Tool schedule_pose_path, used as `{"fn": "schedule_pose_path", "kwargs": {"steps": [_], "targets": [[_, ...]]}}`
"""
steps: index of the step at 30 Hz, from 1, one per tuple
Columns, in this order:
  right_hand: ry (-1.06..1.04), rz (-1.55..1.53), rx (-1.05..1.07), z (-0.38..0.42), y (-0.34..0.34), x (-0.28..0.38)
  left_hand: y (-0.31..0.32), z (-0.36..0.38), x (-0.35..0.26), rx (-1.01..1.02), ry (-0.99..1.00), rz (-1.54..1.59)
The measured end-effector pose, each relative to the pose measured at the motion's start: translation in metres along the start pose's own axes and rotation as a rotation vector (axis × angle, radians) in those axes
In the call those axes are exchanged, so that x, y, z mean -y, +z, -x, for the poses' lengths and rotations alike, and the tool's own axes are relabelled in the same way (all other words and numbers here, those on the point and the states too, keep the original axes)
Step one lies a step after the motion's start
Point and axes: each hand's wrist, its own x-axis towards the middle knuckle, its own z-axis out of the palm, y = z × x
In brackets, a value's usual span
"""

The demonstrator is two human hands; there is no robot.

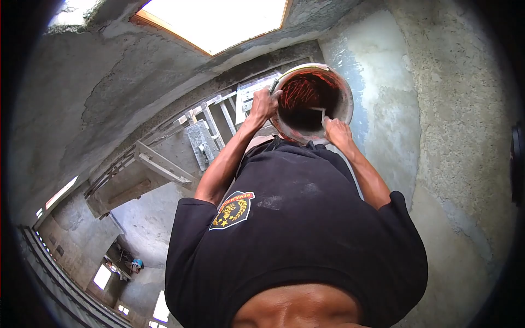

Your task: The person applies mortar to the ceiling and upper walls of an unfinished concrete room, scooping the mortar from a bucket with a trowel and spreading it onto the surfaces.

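Observation:
A bucket (343, 87), its inside streaked reddish and its rim crusted grey, is tilted so that its mouth faces me. My left hand (266, 105) is closed around the near-left part of its rim, beside the handle. At the right side of the mouth, my right hand (337, 131) is closed on a trowel (321, 112). The trowel's thin bent metal shank shows inside the mouth; its blade is lost in the dark. What lies at the bottom of the bucket is too dark to make out.
A grey plastering float (201, 145) lies on wooden scaffold planks (164, 167) to the left. Plastered walls (383, 82) rise close on the right, with a bright window opening (219, 22) above. Far below left are a lower floor and a blue object (136, 264).

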Motion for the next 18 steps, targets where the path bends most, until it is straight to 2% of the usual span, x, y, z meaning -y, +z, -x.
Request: {"fn": "schedule_pose_path", "kwargs": {"steps": [2, 5, 9, 12, 13, 15, 18], "targets": [[-0.038, -0.024, 0.221, 0.01, 0.0, 0.002, -0.005, 0.004, -0.008, -0.037, 0.061, 0.023], [-0.02, -0.058, 0.212, 0.017, -0.017, 0.003, 0.003, 0.002, 0.002, -0.068, 0.117, 0.071], [0.09, -0.086, 0.14, 0.016, -0.025, 0.006, 0.001, 0.002, -0.002, -0.032, 0.072, 0.035], [0.104, -0.111, 0.103, 0.009, -0.007, 0.003, 0.002, 0.001, 0.0, -0.03, 0.101, 0.054], [0.104, -0.112, 0.101, 0.01, -0.006, 0.002, -0.001, 0.002, -0.003, 0.006, 0.045, 0.044], [0.06, -0.072, 0.234, 0.014, -0.005, 0.0, -0.006, 0.003, -0.008, 0.041, -0.009, 0.034], [0.035, -0.126, 0.287, 0.018, -0.008, -0.007, -0.008, 0.004, -0.011, 0.025, 0.027, 0.028]]}}
